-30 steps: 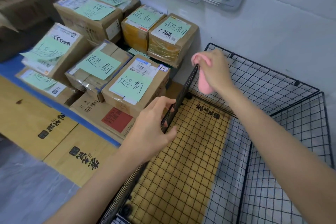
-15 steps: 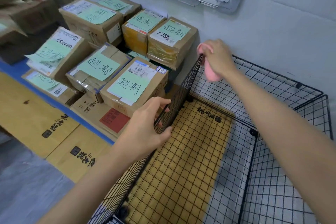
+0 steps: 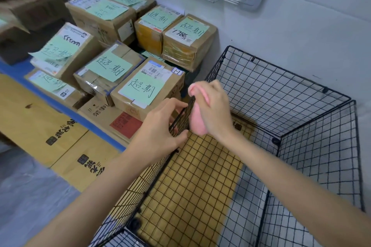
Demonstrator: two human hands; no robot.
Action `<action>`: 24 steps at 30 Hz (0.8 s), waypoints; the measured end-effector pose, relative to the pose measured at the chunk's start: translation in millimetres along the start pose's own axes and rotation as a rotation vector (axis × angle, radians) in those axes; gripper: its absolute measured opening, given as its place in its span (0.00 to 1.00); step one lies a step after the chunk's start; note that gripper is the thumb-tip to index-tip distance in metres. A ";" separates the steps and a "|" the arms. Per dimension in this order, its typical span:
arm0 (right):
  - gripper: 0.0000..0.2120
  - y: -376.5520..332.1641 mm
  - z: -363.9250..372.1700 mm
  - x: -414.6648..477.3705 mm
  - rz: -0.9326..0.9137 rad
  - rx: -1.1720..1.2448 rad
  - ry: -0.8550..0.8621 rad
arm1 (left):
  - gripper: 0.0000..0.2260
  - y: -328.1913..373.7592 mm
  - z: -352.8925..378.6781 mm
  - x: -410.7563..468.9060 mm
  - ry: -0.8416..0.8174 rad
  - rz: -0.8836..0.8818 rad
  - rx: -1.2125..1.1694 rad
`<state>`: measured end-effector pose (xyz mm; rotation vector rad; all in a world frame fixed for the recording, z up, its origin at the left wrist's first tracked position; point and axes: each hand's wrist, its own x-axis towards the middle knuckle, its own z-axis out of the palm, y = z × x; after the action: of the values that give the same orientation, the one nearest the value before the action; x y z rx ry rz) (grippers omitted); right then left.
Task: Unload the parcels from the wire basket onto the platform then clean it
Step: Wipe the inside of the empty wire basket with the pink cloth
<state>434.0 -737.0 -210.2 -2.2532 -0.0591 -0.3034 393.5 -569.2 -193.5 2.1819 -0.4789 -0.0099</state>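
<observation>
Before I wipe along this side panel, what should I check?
1. Black wire basket emptied of parcels: ok, none inside.
2. Brown cardboard parcels with green labels stacked on the blue-edged platform: ok.
3. Left-hand grip steadying the basket's left panel rim: ok, fingers curled over it.
4. Right-hand grip holding the pink cloth against that panel: ok.
5. Cloth clean enough: cannot tell.
6. Other panels already wiped: cannot tell.
</observation>
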 end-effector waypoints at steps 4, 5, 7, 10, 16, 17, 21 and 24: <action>0.09 -16.4 15.1 -37.8 0.001 0.178 0.046 | 0.19 -1.4 1.2 0.5 0.027 0.012 -0.016; 0.09 -18.8 15.8 -40.6 0.007 0.202 0.050 | 0.19 -2.2 1.4 -0.2 0.031 0.006 -0.014; 0.08 -18.6 14.9 -36.5 0.014 0.191 0.035 | 0.20 -1.8 0.5 -2.3 0.028 -0.006 0.001; 0.10 -8.7 8.2 -13.4 -0.021 0.043 0.043 | 0.22 2.6 -2.7 -3.8 0.025 -0.032 0.067; 0.11 6.4 1.6 28.1 0.102 -0.003 0.225 | 0.21 5.0 -4.2 -6.1 0.085 0.027 0.149; 0.12 5.1 8.5 24.3 0.124 0.026 0.264 | 0.21 3.6 -4.6 -6.2 0.086 0.029 0.122; 0.14 1.5 35.4 -10.5 0.092 0.165 0.317 | 0.21 3.2 -5.2 0.0 0.064 0.032 0.037; 0.16 1.3 42.6 -17.0 0.069 0.292 0.343 | 0.24 9.1 -0.8 15.0 -0.014 0.065 0.066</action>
<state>426.1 -704.5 -241.5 -1.8839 0.1463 -0.5988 404.5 -578.6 -183.5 2.2315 -0.5650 0.0261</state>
